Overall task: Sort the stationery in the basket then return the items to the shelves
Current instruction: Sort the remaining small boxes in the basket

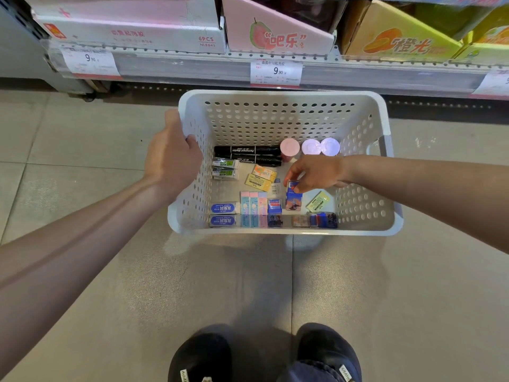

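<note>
Most items in our basket (283,97) already lie grouped on its floor; nothing is shelved yet. Our left hand (172,158) grips the basket's rim, while our right hand (316,173) pinches a blue packet (293,198), mid-sort.

We see soft, even light from above, with a pale shadow on the floor (242,260) under the basket (286,230). The shelf (192,64) bends at the edges and looks a bit blurry.

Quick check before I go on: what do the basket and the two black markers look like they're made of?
Basket: looks like white moulded plastic with a smooth matt finish, judging by the rounded rim and even rows of punched holes. Black markers: probably plastic barrels with a slight gloss and printed white labels; too small to be sure.
</note>
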